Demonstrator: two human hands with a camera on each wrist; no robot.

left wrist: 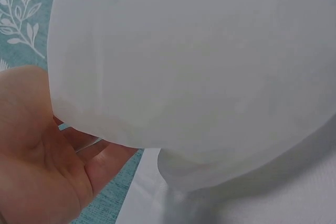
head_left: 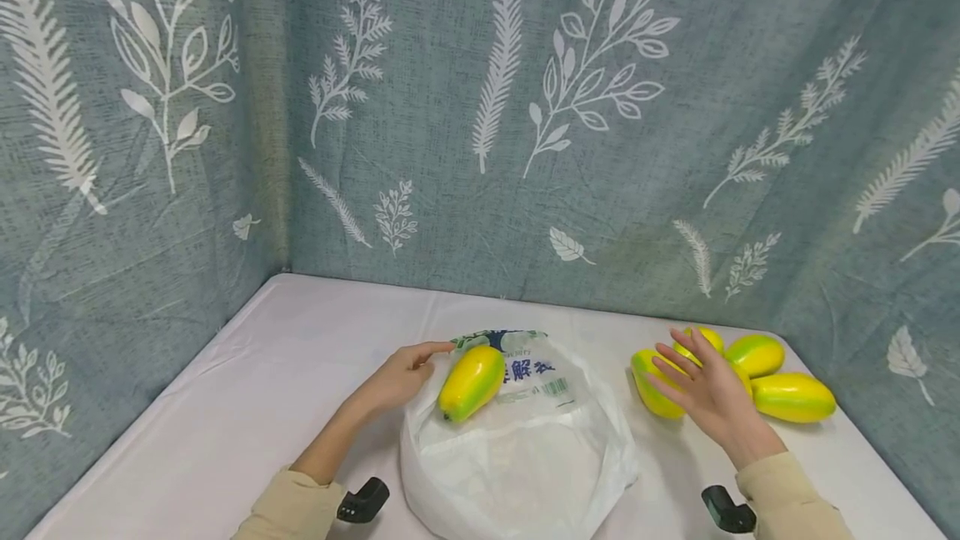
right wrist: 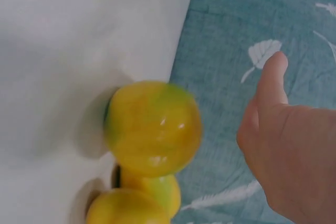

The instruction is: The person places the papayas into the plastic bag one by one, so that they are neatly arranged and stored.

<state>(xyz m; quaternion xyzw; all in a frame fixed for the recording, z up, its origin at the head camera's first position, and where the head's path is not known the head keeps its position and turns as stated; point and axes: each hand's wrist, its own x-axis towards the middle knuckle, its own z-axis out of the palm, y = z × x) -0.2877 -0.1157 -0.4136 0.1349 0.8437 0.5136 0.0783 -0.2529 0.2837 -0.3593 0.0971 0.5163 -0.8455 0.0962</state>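
Currently | left hand (head_left: 403, 377) pinching bag (head_left: 517, 473) edge, papaya (head_left: 472, 383) just beside | right hand (head_left: 712, 397) spread near papayas (head_left: 793, 397)

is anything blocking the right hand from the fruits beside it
No, nothing visible: the right wrist view shows only the patterned cloth behind the gap between the right hand and the foremost yellow-green fruit. The white bag lies to their left.

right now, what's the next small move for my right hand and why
I'd probably ease the right hand down and close it around the leftmost papaya of the group on the right: its fingers are spread and empty close to that fruit, while the left hand is at the edge of the white plastic bag, whose mouth looks open.
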